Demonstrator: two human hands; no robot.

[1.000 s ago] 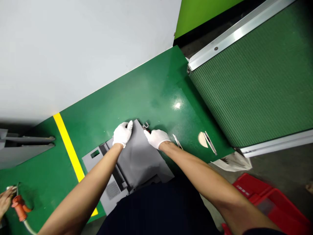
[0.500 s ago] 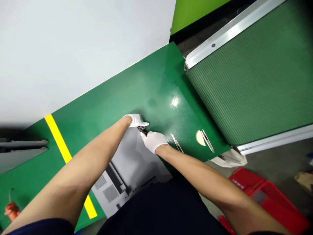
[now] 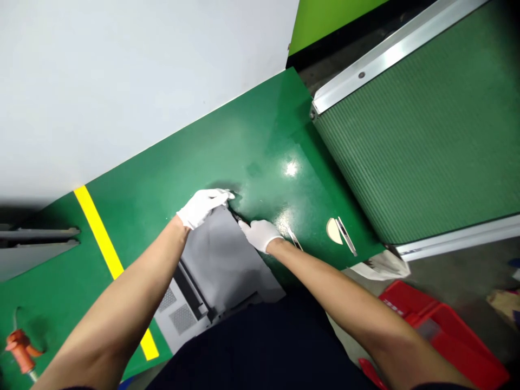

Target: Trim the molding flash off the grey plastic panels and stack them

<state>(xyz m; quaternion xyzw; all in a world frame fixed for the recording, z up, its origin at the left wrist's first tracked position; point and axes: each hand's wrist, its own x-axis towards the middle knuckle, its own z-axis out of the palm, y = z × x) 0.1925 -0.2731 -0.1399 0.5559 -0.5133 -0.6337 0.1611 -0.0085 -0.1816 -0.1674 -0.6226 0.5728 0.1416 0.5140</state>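
Observation:
A large grey plastic part (image 3: 227, 254) with speaker-like perforated patches lies against my body at the table's front. My left hand (image 3: 205, 207), in a white glove, is closed at its far corner, thumb and fingers pinched together on the edge. My right hand (image 3: 261, 235), also gloved in white, is closed around a small dark tool (image 3: 236, 215) held against the far right edge of the part. Most of that tool is hidden by the fingers, so its kind is unclear. A utility knife (image 3: 294, 238) lies just right of my right hand.
On the green table (image 3: 252, 141), a second knife (image 3: 346, 236) lies beside a cream half-round piece (image 3: 333, 231). An orange-handled tool (image 3: 22, 351) is at left, beyond yellow tape (image 3: 99, 230). A ribbed conveyor belt (image 3: 430, 130) adjoins at right; a red bin (image 3: 455, 336) stands below.
My left hand has turned and shifted left, from beside the tool onto the part's far corner. My right hand stays near the same edge with the tool. The camera view has shifted slightly.

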